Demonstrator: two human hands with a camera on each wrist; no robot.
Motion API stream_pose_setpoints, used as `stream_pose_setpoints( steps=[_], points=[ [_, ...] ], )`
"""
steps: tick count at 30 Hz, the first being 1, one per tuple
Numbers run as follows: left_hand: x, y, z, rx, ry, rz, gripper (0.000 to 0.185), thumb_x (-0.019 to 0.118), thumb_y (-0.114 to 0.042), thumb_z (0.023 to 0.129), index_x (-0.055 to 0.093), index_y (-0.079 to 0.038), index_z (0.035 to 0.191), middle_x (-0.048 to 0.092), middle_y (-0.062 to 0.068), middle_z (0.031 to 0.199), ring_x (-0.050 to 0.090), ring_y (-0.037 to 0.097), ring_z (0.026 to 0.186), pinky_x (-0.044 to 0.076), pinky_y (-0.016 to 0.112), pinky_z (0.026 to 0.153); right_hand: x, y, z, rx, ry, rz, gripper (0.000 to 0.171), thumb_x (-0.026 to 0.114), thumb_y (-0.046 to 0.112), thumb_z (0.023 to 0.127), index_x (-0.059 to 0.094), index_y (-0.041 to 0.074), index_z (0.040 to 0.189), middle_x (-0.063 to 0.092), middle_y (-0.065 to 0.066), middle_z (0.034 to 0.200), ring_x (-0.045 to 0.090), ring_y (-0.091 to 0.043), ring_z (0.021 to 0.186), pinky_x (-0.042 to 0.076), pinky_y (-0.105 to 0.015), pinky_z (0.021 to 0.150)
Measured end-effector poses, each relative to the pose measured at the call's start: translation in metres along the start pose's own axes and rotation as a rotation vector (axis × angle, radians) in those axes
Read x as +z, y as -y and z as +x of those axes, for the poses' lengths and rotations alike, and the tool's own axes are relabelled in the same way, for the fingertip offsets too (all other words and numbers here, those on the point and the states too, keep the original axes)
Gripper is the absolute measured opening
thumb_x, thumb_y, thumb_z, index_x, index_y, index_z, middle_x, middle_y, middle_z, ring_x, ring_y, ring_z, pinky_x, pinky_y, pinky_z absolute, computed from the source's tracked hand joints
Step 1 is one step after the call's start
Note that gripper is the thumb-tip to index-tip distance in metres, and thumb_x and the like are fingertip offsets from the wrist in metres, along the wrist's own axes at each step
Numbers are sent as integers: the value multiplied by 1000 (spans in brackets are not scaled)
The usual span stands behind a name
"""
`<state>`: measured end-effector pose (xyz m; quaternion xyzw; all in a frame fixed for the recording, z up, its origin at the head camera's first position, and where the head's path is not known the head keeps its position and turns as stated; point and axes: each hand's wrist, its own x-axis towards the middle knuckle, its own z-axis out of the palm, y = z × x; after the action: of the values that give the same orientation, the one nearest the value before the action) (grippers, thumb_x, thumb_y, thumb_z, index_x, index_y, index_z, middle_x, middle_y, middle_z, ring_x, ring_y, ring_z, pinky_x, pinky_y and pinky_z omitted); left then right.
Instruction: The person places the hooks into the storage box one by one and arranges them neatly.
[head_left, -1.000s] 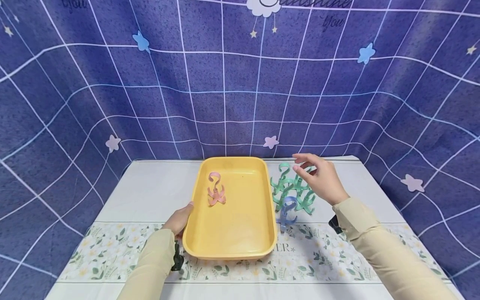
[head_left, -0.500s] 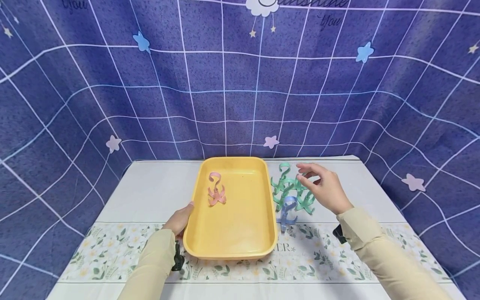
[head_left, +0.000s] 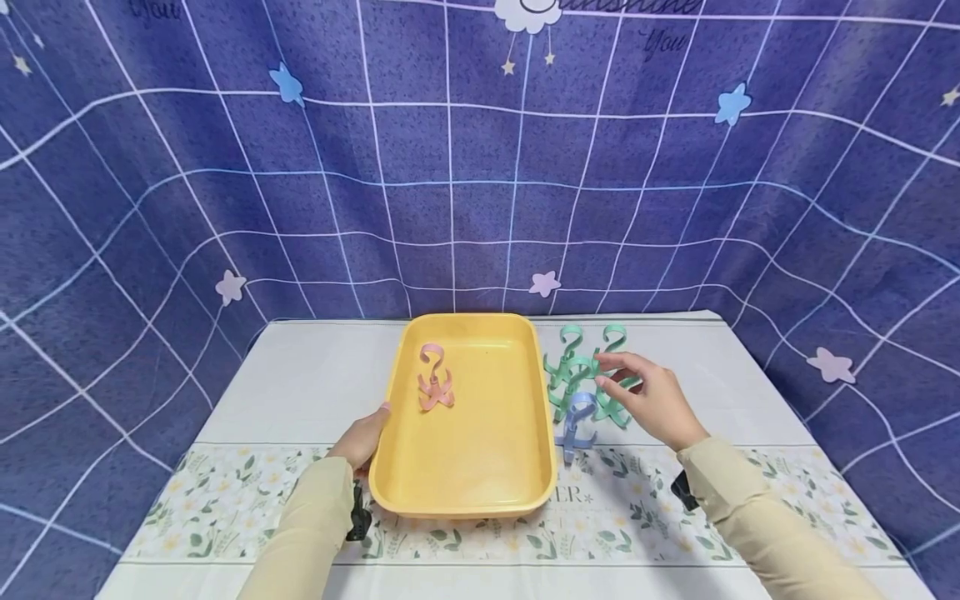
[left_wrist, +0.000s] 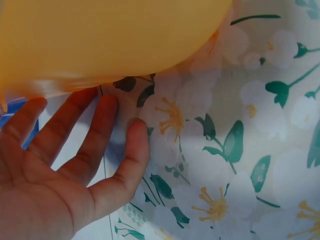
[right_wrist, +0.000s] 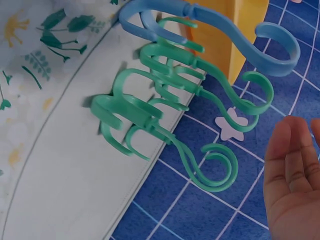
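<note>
A yellow tray (head_left: pixel 480 510) lies in the middle of the table, with a pink pronged hanging hook (head_left: pixel 436 392) standing inside it. My left hand (head_left: pixel 362 437) is at the tray's left side; in the left wrist view its loosely bent fingers touch or nearly touch the tray wall (left_wrist: pixel 115 45). Several green pronged hooks (right_wrist: pixel 132 112) stand close together right of the tray. In front of them is a blue pronged hook (head_left: pixel 576 429). My right hand (head_left: pixel 651 400) hovers over the green group, thumb and fingers apart; the right wrist view shows no hook in it.
A white table cover (head_left: pixel 300 358) with a floral band (head_left: pixel 217 500) lies under everything. Dark blue grid-patterned cloth (head_left: pixel 480 200) rises behind the table and along both sides. The tray's right rim borders the hooks.
My right hand has moved slightly down and toward me over the green hooks, uncovering the far right one's curl. The left hand, tray and hooks stay in place.
</note>
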<state>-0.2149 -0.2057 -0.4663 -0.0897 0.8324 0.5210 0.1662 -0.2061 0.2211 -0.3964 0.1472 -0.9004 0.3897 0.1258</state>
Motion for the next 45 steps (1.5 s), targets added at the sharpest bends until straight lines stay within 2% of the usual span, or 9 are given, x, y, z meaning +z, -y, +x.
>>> stream_pose_setpoints(
  steps=[9, 16, 24, 33, 45],
  points=[
    [2, 0, 0, -2, -2, -7, 74, 24, -56, 108, 44, 5, 146, 68, 17, 89, 70, 22, 70, 58, 37, 59, 7, -5, -5, 23, 17, 15, 36, 70, 18, 99, 66, 6, 132, 69, -13, 123, 65, -22, 96, 55, -32, 77],
    [2, 0, 0, -15, -8, -2, 74, 24, -56, 108, 45, 5, 144, 68, 16, 90, 70, 22, 70, 58, 36, 59, 11, -6, -8, 26, 60, 21, 34, 71, 19, 99, 67, 9, 131, 70, -9, 115, 67, -20, 89, 55, -34, 76],
    [1, 1, 2, -16, -7, 15, 74, 23, -56, 109, 45, 4, 146, 67, 15, 87, 69, 21, 68, 57, 35, 57, 15, -9, -8, 19, 104, 27, 35, 73, 20, 97, 68, 6, 129, 71, -8, 116, 66, -21, 95, 54, -38, 77],
    [1, 2, 1, -9, -12, 12, 72, 24, -56, 109, 47, 3, 144, 68, 14, 86, 69, 21, 66, 56, 34, 55, 19, -12, -11, 21, 147, 47, 35, 74, 21, 96, 69, 6, 127, 72, -7, 118, 65, -18, 92, 55, -35, 74],
    [1, 1, 0, 2, -7, 13, 74, 24, -57, 109, 48, 3, 143, 68, 14, 85, 69, 21, 65, 55, 33, 53, 20, -12, -12, 32, 177, 22, 35, 70, 24, 99, 68, 5, 129, 71, -7, 118, 65, -19, 94, 54, -39, 79]
  ],
)
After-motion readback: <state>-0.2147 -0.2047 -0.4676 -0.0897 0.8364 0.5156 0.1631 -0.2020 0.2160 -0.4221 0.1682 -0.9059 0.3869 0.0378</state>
